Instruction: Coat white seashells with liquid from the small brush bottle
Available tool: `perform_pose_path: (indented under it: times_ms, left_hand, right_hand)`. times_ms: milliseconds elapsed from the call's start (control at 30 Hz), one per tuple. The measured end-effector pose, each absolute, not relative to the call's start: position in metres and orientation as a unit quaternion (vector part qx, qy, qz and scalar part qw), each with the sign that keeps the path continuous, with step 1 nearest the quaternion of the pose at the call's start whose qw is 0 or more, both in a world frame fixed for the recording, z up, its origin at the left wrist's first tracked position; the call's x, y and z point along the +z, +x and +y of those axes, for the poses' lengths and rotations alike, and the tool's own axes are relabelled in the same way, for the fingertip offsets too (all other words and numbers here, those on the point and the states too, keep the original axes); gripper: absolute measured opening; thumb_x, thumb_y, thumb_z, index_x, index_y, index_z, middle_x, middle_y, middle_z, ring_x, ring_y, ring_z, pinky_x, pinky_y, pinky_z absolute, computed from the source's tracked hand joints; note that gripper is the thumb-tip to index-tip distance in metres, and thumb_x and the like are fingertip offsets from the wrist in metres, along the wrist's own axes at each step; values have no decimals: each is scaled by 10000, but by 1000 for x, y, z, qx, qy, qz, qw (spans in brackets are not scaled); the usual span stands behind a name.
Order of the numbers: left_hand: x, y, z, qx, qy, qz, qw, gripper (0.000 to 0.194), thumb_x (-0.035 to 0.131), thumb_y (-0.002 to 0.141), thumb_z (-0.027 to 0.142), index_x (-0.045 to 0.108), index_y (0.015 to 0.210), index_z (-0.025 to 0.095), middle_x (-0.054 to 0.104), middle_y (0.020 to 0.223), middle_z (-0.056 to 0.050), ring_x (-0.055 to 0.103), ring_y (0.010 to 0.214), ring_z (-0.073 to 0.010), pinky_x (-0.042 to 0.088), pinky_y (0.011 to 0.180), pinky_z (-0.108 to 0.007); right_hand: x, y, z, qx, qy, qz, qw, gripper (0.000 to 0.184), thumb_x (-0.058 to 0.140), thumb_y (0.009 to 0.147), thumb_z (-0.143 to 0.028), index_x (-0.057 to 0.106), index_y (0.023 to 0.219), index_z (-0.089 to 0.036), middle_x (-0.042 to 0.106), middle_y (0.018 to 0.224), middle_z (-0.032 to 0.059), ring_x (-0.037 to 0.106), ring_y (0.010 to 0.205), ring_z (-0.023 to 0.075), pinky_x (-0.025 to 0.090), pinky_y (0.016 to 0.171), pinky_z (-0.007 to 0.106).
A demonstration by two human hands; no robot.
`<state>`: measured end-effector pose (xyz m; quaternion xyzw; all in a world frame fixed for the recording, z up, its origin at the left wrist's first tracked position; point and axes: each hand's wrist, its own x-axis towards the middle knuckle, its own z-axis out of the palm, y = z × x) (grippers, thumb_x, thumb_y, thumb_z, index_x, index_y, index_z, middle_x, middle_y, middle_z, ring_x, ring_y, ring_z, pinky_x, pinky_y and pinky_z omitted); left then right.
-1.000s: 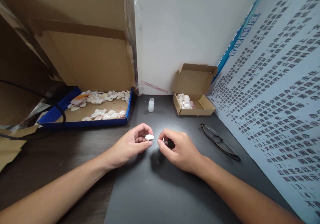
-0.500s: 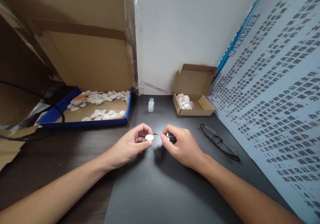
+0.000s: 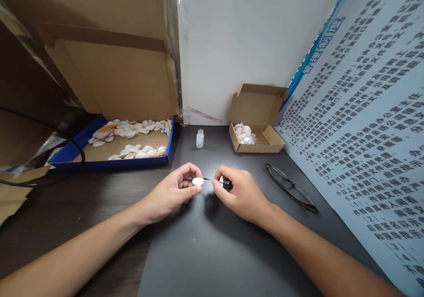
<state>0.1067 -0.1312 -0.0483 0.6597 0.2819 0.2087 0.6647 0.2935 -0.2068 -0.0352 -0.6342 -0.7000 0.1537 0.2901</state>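
Observation:
My left hand [image 3: 175,191] pinches a small white shell [image 3: 198,181] between thumb and fingers, just above the dark desk [image 3: 212,253]. My right hand [image 3: 240,193] is closed on a small black-capped brush [image 3: 226,183], and its thin tip reaches left to touch the shell. A small open clear bottle [image 3: 200,138] stands on the desk behind both hands.
A blue-rimmed tray [image 3: 71,153] holding several shells lies at the left under a large cardboard box [image 3: 109,67]. A small cardboard box [image 3: 256,120] with shells sits at the back right. Black glasses [image 3: 291,188] lie right of my hand. A printed poster [image 3: 364,124] leans along the right.
My right hand has turned and drawn slightly right, showing the brush with its tip now on the shell. My left hand has stayed put with the shell.

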Motion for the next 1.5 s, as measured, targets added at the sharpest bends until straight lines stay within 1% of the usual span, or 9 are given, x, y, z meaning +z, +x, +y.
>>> perform_pose_path:
  times_ms: [67, 167, 300, 533, 800, 933, 1133, 1367, 1500]
  left_hand:
    - [-48, 107, -131, 208, 661, 284, 663, 335, 679, 801, 408, 465, 932, 185, 452, 775, 49, 374, 600, -65, 293, 542, -199]
    - [-48, 107, -132, 209, 661, 281, 663, 350, 691, 789, 418, 466, 923, 186, 456, 774, 47, 375, 603, -67, 293, 547, -201]
    - [-48, 107, -132, 211, 658, 274, 668, 351, 695, 787, 417, 468, 912, 179, 460, 777, 45, 381, 621, -68, 307, 560, -199]
    - [-51, 107, -132, 210, 642, 279, 683, 376, 706, 783, 416, 428, 903, 193, 425, 761, 60, 355, 583, -54, 269, 510, -185]
    - [-51, 108, -132, 210, 642, 276, 684, 393, 713, 774, 428, 418, 889, 195, 412, 761, 63, 345, 573, -47, 276, 510, -183]
    - [-50, 108, -133, 209, 647, 279, 678, 392, 712, 770, 432, 422, 885, 195, 422, 760, 59, 352, 579, -52, 266, 512, -187]
    - [-49, 108, -132, 204, 657, 281, 669, 383, 709, 769, 433, 433, 877, 191, 433, 755, 54, 359, 594, -61, 269, 524, -193]
    - [-46, 107, -133, 205, 669, 290, 653, 356, 691, 780, 441, 478, 910, 187, 429, 730, 51, 380, 608, -77, 297, 534, -203]
    - [-48, 106, -133, 197, 682, 290, 642, 330, 661, 805, 436, 504, 954, 186, 444, 719, 44, 387, 606, -83, 296, 532, -202]
  right_hand:
    - [-35, 293, -208, 163, -620, -709, 295, 111, 549, 848, -251, 581, 767, -183, 580, 653, -30, 442, 573, 85, 297, 574, 221]
    - [-35, 292, -212, 176, -569, -733, 329, 126, 545, 860, -262, 580, 775, -177, 569, 659, -26, 448, 582, 82, 322, 582, 209]
    - [-37, 292, -213, 178, -541, -739, 359, 137, 542, 868, -274, 582, 784, -174, 548, 642, -31, 427, 558, 72, 319, 559, 197]
    - [-35, 292, -207, 164, -618, -705, 307, 108, 556, 843, -239, 586, 760, -176, 561, 638, -32, 428, 565, 80, 292, 565, 214]
    - [-37, 291, -213, 195, -539, -743, 345, 133, 538, 886, -275, 580, 806, -177, 580, 678, -30, 440, 570, 69, 317, 563, 194]
    - [-38, 291, -212, 191, -546, -740, 343, 140, 533, 890, -277, 583, 805, -179, 580, 674, -31, 441, 572, 72, 318, 565, 198]
    - [-38, 292, -208, 166, -600, -714, 322, 120, 544, 866, -254, 597, 790, -178, 571, 653, -26, 435, 573, 85, 301, 573, 216]
    - [-37, 291, -214, 191, -531, -741, 363, 136, 535, 886, -266, 591, 801, -177, 571, 674, -30, 456, 588, 75, 333, 578, 199]
    - [-37, 291, -211, 189, -555, -736, 337, 133, 534, 883, -258, 596, 796, -179, 588, 684, -28, 452, 582, 78, 323, 574, 209]
